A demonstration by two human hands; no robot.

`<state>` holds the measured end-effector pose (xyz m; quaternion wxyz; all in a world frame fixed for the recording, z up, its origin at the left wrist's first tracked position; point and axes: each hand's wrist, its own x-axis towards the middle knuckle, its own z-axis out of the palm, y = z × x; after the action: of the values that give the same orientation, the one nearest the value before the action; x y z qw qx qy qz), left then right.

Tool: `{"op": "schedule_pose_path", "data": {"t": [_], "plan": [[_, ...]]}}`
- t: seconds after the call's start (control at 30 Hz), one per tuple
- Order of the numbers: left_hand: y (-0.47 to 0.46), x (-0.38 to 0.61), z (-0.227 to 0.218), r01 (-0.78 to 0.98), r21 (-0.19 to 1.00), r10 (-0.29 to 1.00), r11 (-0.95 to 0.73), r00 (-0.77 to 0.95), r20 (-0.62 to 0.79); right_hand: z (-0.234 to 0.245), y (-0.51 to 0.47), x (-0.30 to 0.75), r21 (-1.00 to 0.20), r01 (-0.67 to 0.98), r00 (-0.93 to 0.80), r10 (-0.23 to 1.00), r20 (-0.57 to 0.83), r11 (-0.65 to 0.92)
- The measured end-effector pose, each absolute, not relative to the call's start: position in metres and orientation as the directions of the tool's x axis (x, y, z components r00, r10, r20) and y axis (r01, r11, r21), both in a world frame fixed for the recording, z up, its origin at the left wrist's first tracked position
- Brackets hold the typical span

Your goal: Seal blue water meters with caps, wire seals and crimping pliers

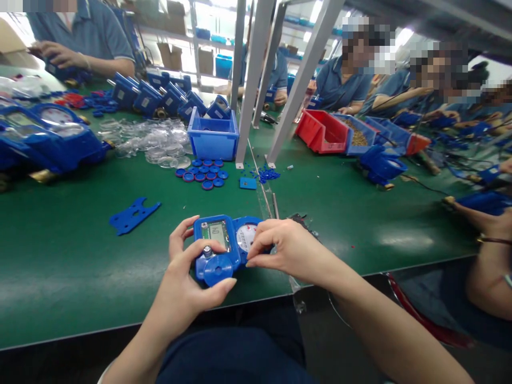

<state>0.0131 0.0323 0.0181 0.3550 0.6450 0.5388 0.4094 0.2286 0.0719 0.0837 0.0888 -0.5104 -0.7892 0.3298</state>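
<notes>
A blue water meter (237,228) with a small digital display and a round white dial lies near the table's front edge. My left hand (188,277) is wrapped round its left end, thumb along the near side and a finger across the display. A round blue cap (218,270) rests against the meter's near edge, beside my left thumb. My right hand (286,248) is closed in a pinch over the dial's near right rim. Whatever sits between those fingertips is too small or hidden to make out.
A flat blue plate (134,216) lies to the left. Beyond are blue ring caps (202,173), clear covers (160,140), a blue bin (213,136), small blue bits (269,175) and a metal post (253,80). Red bins (322,130) and co-workers' hands are further right.
</notes>
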Motion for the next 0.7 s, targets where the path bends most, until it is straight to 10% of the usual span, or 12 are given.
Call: {"op": "schedule_pose_path", "data": {"t": [0.37, 0.7], "plan": [[0.033, 0.014, 0.021, 0.373, 0.916, 0.989, -0.148, 0.08, 0.128, 0.097, 0.072, 0.217, -0.513, 0.841, -0.366, 0.879, -0.305, 0.171], [0.034, 0.014, 0.022, 0.367, 0.919, 0.989, -0.145, 0.08, 0.124, 0.077, 0.043, 0.239, -0.469, 0.683, -0.479, 0.828, 0.29, 0.559]]}}
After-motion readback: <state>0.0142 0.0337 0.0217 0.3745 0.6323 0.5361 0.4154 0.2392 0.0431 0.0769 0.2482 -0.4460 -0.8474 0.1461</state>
